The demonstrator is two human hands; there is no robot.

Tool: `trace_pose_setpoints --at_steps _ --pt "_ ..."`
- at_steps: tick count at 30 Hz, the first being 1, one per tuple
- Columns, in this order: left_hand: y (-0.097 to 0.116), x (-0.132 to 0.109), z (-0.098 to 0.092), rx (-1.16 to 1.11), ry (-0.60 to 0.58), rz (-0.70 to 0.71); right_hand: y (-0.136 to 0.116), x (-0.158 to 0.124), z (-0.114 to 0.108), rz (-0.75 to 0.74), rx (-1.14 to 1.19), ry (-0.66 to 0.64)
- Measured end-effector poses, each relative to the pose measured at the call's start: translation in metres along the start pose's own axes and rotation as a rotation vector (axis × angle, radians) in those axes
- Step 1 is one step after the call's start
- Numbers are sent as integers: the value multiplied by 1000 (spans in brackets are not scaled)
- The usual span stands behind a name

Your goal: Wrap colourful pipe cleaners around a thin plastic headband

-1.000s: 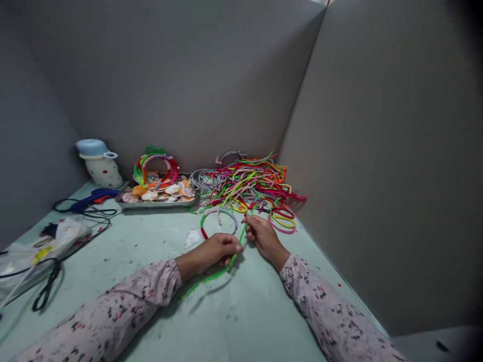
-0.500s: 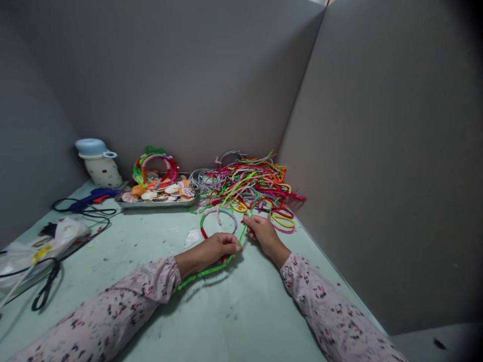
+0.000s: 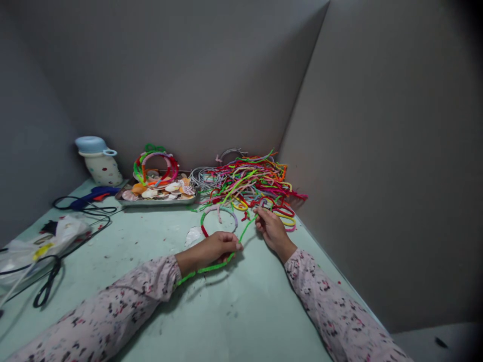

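Observation:
A bright green pipe cleaner (image 3: 214,267) runs between my two hands, its lower part passing under my left wrist. My left hand (image 3: 213,249) pinches it partway along, between thumb and fingers. Up and to the right, my right hand (image 3: 272,229) closes on its upper end. Just beyond my left hand lies a ring wrapped in coloured pipe cleaners (image 3: 236,221), with green, red, pink and lilac sections; its near edge is partly hidden by that hand. Behind my right hand, yellow and red loops (image 3: 289,221) lie partly covered.
A heap of colourful pipe cleaners (image 3: 249,181) lies at the back, beside coiled grey wire (image 3: 206,177). Left of it, a metal tray (image 3: 160,202) holds shells (image 3: 173,187) and wrapped rings (image 3: 175,171). A bottle (image 3: 101,168), blue glue gun (image 3: 90,197), black cable (image 3: 56,266) and plastic bag (image 3: 71,230) occupy the left.
My right hand has shifted slightly right and up, away from my left hand, with the green pipe cleaner's end. The stretch between the hands now bows. My left hand has barely moved.

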State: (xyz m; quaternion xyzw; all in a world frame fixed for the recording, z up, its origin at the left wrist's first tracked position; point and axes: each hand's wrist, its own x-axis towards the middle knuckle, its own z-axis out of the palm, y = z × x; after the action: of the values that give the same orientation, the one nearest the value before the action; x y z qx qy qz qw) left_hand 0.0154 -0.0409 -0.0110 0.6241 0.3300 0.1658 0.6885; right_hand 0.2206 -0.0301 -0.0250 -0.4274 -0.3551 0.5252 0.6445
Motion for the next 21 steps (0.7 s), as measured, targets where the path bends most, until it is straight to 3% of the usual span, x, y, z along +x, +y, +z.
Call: trace_pose_setpoints --at_steps 12,21 --pt "5 -1 1 4 -9 -15 1 7 -9 -26 -122 13" --pt "6 0 -1 186 -27 -21 -6 8 -13 19 -319 83"
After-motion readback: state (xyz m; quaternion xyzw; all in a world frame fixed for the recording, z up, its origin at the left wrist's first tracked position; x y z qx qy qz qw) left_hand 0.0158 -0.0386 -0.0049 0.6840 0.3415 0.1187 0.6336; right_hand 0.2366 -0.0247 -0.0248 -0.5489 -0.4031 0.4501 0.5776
